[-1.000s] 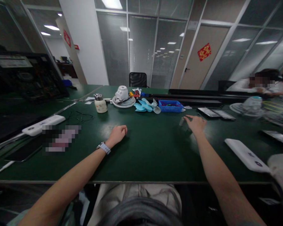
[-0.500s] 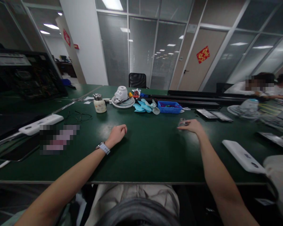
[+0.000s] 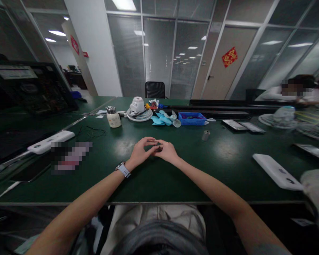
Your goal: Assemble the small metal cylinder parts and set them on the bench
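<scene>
My left hand [image 3: 141,151] and my right hand [image 3: 167,151] meet fingertip to fingertip over the middle of the green table [image 3: 159,177]. Between the fingers of both sits a small dark object [image 3: 157,145], too small to name. Both hands are pinched round it. A watch [image 3: 123,169] is on my left wrist. A small grey metal cylinder [image 3: 205,135] lies alone on the table to the right of my hands.
At the back stand a small cream flask [image 3: 113,117], a white fan housing on its grille [image 3: 138,109], blue fan blades [image 3: 163,119] and a blue tray [image 3: 192,119]. White power strips lie left [image 3: 51,141] and right [image 3: 278,172]. Phones [image 3: 240,125] and other people are at right.
My right hand drew back from the far right to the middle with a small object, leaving the metal cylinder behind. My left hand opened from a fist and joined it.
</scene>
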`<action>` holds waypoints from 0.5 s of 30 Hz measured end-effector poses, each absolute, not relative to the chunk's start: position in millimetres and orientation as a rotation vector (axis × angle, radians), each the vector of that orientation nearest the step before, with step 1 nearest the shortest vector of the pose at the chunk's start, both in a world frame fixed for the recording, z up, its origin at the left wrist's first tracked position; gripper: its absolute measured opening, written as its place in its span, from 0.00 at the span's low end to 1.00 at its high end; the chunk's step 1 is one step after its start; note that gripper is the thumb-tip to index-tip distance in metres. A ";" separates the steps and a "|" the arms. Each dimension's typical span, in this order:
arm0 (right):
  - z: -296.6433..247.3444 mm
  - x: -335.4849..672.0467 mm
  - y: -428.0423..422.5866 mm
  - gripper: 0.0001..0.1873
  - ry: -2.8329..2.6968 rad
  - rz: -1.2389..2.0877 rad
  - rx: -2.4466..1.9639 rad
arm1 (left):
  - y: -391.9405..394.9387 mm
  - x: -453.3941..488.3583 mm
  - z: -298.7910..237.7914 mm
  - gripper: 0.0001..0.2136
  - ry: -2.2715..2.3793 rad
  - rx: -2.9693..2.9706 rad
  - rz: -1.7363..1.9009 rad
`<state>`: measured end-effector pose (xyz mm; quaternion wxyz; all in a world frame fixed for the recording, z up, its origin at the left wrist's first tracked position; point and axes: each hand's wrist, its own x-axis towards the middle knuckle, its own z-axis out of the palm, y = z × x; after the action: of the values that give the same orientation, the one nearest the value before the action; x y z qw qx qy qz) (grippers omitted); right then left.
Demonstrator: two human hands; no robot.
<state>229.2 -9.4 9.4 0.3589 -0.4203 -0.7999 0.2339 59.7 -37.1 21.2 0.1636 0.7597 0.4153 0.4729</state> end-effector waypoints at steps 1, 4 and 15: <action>7.9 227.7 -10.1 0.28 -2.040 0.620 -1.096 | -36.0 59.9 19.8 0.15 1.177 2.133 1.358; 3.5 224.4 -11.4 0.23 -1.974 0.659 -1.157 | -33.7 61.6 18.1 0.16 1.178 2.053 1.397; -9.0 230.9 -18.6 0.24 -1.744 0.929 -1.022 | -17.6 38.0 13.4 0.15 1.387 1.942 1.416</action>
<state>230.9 -18.6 -9.0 0.4427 -0.4118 -0.7030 0.3744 38.0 -17.6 13.4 0.1824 0.6882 0.4914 0.5016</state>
